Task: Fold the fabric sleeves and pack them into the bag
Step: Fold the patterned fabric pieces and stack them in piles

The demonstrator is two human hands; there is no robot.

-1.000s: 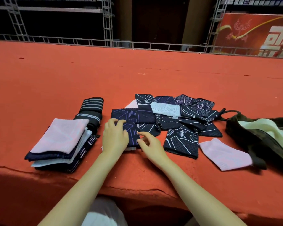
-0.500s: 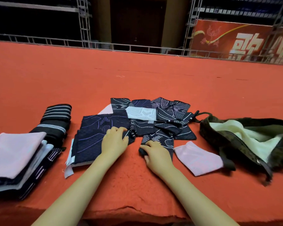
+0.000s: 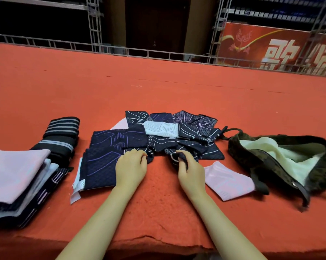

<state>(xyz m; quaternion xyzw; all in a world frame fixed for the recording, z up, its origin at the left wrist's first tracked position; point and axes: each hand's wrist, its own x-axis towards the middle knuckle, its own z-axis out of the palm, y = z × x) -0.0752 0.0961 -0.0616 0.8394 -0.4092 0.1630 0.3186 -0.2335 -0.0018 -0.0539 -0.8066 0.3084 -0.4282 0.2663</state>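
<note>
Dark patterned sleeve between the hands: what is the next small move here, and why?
Probably lift it toward the person, clear of the heap. The right hand already pinches a bunched corner of the dark patterned sleeve, and the left hand grips its other end, but it is crumpled and overlaps the unfolded pile, so it cannot be folded flat yet.
</note>
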